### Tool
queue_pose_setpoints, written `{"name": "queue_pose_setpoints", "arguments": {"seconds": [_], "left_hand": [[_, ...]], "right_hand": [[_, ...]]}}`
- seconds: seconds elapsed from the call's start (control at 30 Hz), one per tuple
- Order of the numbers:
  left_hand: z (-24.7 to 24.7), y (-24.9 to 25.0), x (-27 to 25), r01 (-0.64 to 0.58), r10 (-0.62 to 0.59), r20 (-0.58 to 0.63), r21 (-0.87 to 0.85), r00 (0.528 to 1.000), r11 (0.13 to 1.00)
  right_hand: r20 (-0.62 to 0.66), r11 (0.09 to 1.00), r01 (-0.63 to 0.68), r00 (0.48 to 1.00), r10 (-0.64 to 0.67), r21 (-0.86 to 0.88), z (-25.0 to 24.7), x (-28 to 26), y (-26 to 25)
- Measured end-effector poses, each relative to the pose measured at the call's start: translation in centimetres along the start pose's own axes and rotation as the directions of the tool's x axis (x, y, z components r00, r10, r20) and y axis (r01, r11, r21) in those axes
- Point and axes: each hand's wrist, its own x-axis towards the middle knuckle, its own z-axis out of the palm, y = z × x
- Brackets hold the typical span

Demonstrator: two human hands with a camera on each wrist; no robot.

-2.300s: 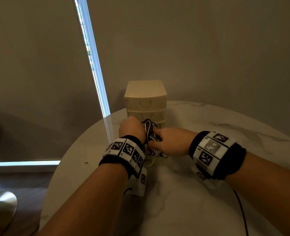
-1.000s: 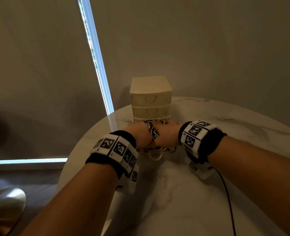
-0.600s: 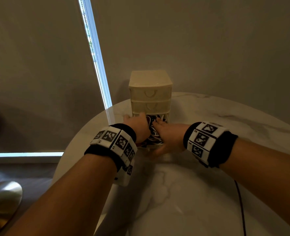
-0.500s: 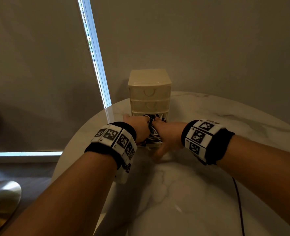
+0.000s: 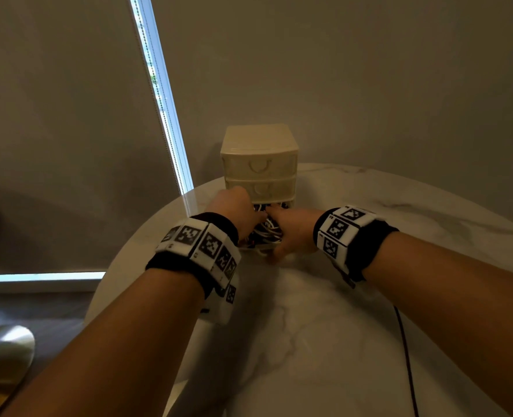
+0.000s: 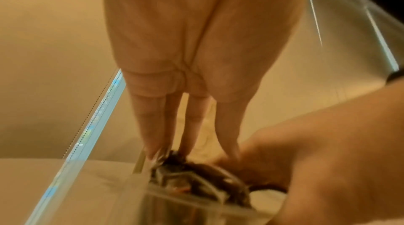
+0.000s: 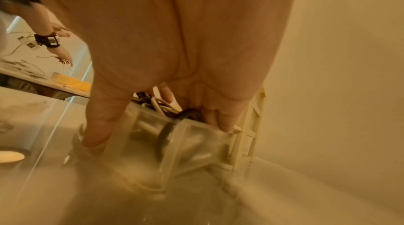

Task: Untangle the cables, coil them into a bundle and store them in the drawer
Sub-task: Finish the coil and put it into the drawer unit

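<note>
Two hands at open bottom drawer of small cream plastic three-drawer cabinet [image 5: 259, 164], set at far edge of round white marble table [image 5: 324, 341].

Head view: left hand [image 5: 237, 212] over left rim of translucent pull-out drawer [image 5: 261, 252]; right hand [image 5: 291, 233] over right rim and front. Coiled bundle of black and white cables [image 5: 265, 233] lying inside drawer, between both hands. Likely pressed from both sides so loops stay below rim and clear cabinet frame on closing.

Left wrist view: left fingers [image 6: 153, 125] straight, close together, tips pushing down on dark cable mass [image 6: 192, 173]; nothing gripped. Blurred, so exact contact points uncertain.

Right wrist view: right thumb [image 7: 102, 121] stretched down outside drawer's clear front wall [image 7: 153, 135], fingers [image 7: 220, 120] bent over rim into drawer beside cables [image 7: 166, 107]. Hold on wall reads as pinch, steadying drawer and ready to push it in. Background: another person's banded wrist [image 7: 47, 40] at separate table with loose wires.

Storage nearly complete; drawer not yet shut.
</note>
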Motion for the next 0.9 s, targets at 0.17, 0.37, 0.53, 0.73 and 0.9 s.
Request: {"name": "queue_pose_setpoints", "arguments": {"seconds": [0.17,0.37,0.53,0.73,0.9], "left_hand": [[-0.7,0.4,-2.5,-0.109,0.079,0.174,0.170,0.982,0.979],[-1.1,0.5,-2.4,-0.186,0.121,0.285,0.215,0.951,0.959],[0.1,0.0,-2.1,-0.180,0.116,0.252,0.246,0.961,0.952],[-0.3,-0.5,-1.2,-0.113,0.102,0.074,0.158,0.992,0.981],[1.0,-1.2,0.2,-0.041,0.044,-0.022,0.147,0.999,0.988]], "right_hand": [[-0.103,0.999,0.051,0.993,-0.051,-0.005,0.5,0.1,0.4],[-0.106,0.988,0.031,0.993,-0.048,-0.154,1.0,-0.7,0.3],[-0.006,0.990,-0.004,1.000,0.003,-0.140,1.6,-0.7,-0.4],[-0.195,0.990,-0.039,0.981,0.011,-0.139,0.2,-1.4,-0.6],[-0.148,0.985,-0.105,0.985,0.085,-0.136,0.4,-0.4,-0.5]]}}
